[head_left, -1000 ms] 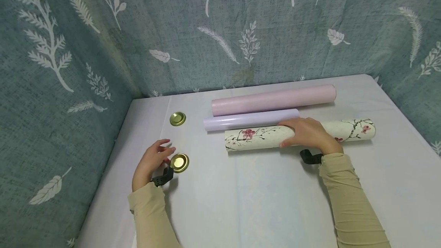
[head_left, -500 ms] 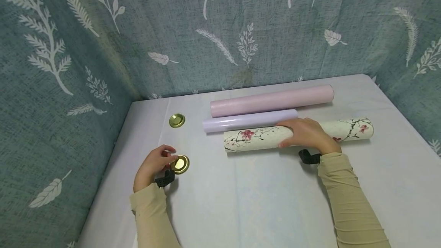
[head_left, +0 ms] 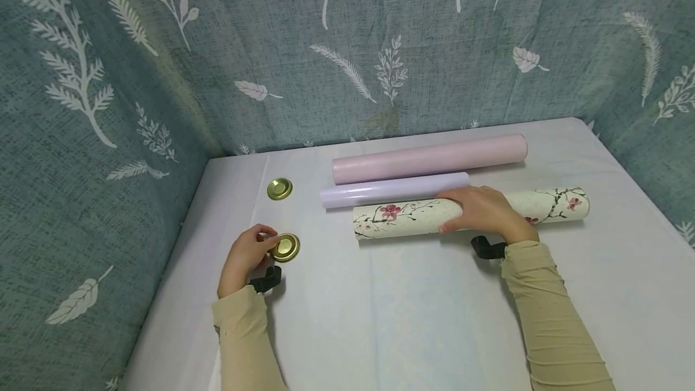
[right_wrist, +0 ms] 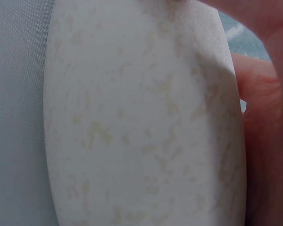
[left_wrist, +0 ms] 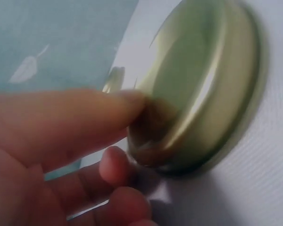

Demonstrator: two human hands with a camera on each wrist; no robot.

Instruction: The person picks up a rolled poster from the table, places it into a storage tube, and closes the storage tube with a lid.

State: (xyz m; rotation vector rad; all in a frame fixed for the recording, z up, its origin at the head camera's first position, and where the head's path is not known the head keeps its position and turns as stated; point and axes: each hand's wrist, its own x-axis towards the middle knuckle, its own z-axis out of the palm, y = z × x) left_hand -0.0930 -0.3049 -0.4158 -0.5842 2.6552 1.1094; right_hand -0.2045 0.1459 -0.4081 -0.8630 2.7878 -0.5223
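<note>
My left hand (head_left: pixel 250 257) pinches the near edge of a round gold jar lid (head_left: pixel 285 247) at the table's left side. In the left wrist view the thumb (left_wrist: pixel 118 106) lies over the rim of the lid (left_wrist: pixel 226 94), with curled fingertips below its edge. Whether the lid touches the table, I cannot tell. Farther back lies a second gold lid (head_left: pixel 279 189). On the right, my right hand (head_left: pixel 483 213) grips the middle of a cream roll with a blossom print (head_left: pixel 402 217). The right wrist view shows that roll's mottled surface (right_wrist: pixel 137 122) close up.
Behind the blossom roll lie a shiny lavender roll (head_left: pixel 396 190) and a longer pink roll (head_left: pixel 429 158), roughly parallel. A white cloth covers the table (head_left: pixel 347 318). A green leaf-patterned curtain (head_left: pixel 293 119) stands along the back and both sides.
My left hand has come onto the nearer lid, taken hold of its edge and shifted it slightly away from me. The right hand and the rolls stay put.
</note>
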